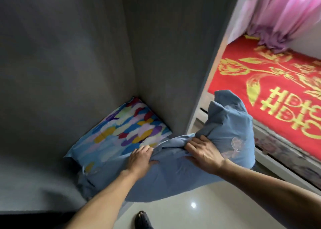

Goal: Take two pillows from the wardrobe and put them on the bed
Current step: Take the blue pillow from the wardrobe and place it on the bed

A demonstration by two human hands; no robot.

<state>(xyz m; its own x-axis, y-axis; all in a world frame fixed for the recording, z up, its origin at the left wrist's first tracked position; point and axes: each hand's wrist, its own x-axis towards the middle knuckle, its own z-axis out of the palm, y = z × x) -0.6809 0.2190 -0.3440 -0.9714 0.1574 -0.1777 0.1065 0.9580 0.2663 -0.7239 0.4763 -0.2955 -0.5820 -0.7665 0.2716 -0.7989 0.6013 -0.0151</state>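
In the head view, the blue pillow [175,169] is gripped by bunched fabric in both the left hand [141,157] and the right hand [202,150], half out of the grey wardrobe [152,63], while the patterned pillow [125,129] is left lying in its back corner. Since only cloth is pinched, the case could be pulled loose or slipped from, and the pillow dropped onto the tiled floor [217,209]. The far corner could also be snagged on the wardrobe's edge before the bed [271,82] at the right is reached.

Dim wardrobe [69,55], blurred bright right
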